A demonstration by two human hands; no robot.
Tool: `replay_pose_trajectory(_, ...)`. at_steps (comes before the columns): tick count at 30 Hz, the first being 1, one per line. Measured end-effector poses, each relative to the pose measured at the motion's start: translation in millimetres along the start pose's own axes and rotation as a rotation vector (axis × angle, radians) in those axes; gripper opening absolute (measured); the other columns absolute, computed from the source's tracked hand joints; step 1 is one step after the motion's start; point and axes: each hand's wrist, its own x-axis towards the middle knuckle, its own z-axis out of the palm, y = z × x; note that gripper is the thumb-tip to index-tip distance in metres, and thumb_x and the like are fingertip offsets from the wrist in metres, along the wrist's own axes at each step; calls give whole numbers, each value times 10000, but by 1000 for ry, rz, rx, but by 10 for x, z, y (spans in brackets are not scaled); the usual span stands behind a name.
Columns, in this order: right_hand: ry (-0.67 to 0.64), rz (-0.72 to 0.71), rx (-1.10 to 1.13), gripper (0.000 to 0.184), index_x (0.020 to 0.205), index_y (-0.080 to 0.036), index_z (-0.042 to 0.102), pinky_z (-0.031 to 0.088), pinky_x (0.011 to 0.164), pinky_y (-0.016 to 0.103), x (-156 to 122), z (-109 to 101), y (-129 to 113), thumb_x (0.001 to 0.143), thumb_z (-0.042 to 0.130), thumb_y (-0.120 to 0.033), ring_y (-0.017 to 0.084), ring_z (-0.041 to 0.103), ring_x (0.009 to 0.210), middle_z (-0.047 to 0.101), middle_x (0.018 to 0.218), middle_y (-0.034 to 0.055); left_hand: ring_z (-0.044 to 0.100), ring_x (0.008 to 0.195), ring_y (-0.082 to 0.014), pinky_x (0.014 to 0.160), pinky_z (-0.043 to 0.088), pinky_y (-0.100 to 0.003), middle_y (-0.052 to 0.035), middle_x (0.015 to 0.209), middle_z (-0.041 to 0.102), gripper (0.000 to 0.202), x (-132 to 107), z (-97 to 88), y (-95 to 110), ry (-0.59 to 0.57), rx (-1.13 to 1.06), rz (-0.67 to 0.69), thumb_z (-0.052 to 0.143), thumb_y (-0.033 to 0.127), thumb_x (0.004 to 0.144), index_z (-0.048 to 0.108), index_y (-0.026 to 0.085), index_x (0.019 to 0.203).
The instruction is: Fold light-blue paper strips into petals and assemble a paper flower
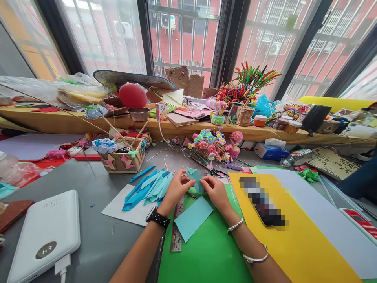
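Head view showed the left hand (178, 190) and right hand (215, 192) pinching the folded paper (195, 177) at 12 o'clock from the sheet (193, 218), where uneven finger pull risked skewing or tearing it.

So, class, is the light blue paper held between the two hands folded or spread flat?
Folded: the light blue paper shows creases and angled faces between the left hand and right hand.
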Motion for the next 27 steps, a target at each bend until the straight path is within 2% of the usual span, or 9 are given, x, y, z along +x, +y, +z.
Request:
replay_pose_trajectory(4, -55, -20, -34, 187, 667, -172, 561, 374, 476, 225, 0, -11, -29, 740, 501, -334, 121, 483, 513, 559, 597, 2, 513, 554, -113, 511, 409, -220, 25, 597, 550, 259, -9, -10, 20, -2, 52, 11, 615, 329, 598, 533, 141, 756)
replay_pose_trajectory(7, -62, 1, 36, 206, 653, -170, 548, 378, 478, 220, -2, -8, -51, 720, 530, -364, 118, 486, 522, 540, 585, -8, 512, 560, -110, 539, 428, -227, 19, 597, 551, 232, -15, -29, 37, 30, -3, -5, 623, 342, 594, 538, 133, 646)
replay_pose_trajectory(10, -115, 70, 196, 226, 670, -170, 528, 407, 487, 221, -4, -3, -61, 678, 573, -392, 128, 534, 544, 539, 602, -17, 525, 575, -110, 597, 453, -248, 25, 604, 554, 248, -18, -41, 45, 61, -110, -27, 650, 341, 572, 534, 134, 645)
replay_pose_trajectory(12, -152, 100, 260, 222, 690, -169, 526, 419, 480, 224, -5, -5, -61, 678, 572, -385, 135, 562, 542, 546, 613, -18, 541, 594, -114, 632, 459, -259, 18, 635, 576, 260, -22, -44, 52, 38, -174, -53, 667, 330, 556, 543, 133, 670)
replay_pose_trajectory(17, -91, 101, 230, 195, 651, -165, 534, 368, 399, 200, 4, -36, -53, 697, 553, -353, 102, 497, 413, 518, 490, -37, 553, 619, -111, 631, 454, -237, 15, 659, 607, 276, -28, -55, 83, -82, -204, -108, 689, 300, 539, 581, 138, 736)
replay_pose_trajectory(22, -109, 140, 269, 216, 621, -158, 544, 332, 367, 194, 17, -62, -46, 689, 558, -363, 76, 450, 366, 577, 537, -16, 553, 623, -95, 652, 467, -233, 20, 693, 609, 262, -17, -70, 89, -36, -252, -127, 680, 320, 554, 591, 139, 722)
replay_pose_trajectory(27, -39, 144, 365, 209, 637, -154, 579, 367, 414, 196, 29, -55, -16, 658, 601, -361, 85, 480, 407, 530, 466, -41, 555, 575, -88, 633, 479, -228, 29, 625, 587, 243, -13, -68, 81, -24, -265, -153, 703, 296, 521, 586, 121, 642)
